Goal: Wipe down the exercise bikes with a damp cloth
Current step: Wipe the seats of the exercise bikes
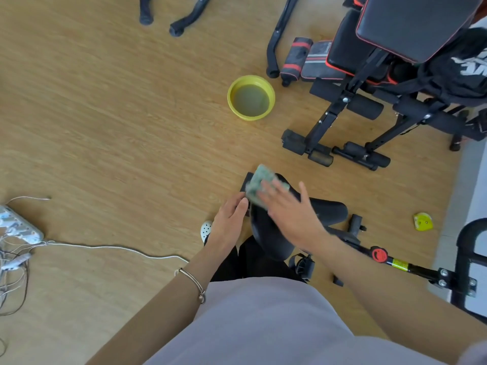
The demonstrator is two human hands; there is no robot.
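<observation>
A black exercise bike saddle (326, 210) stands below me at centre right. My right hand (290, 212) lies flat with straight fingers on a pale green cloth (257, 184), pressing it onto the front of the saddle. My left hand (229, 218) rests beside the saddle's left edge, its fingers curled against a black part there. The bike's frame (395, 264), with a red knob and a yellow label, runs toward the lower right. The saddle's front is mostly hidden under the cloth and my hands.
A yellow bowl (234, 108) of murky water sits on the wooden floor ahead. A black and red weight bench (369, 75) stands at upper right. White cables (105, 247) and a power strip (18, 227) lie at left. A small yellow object (423, 221) lies at right.
</observation>
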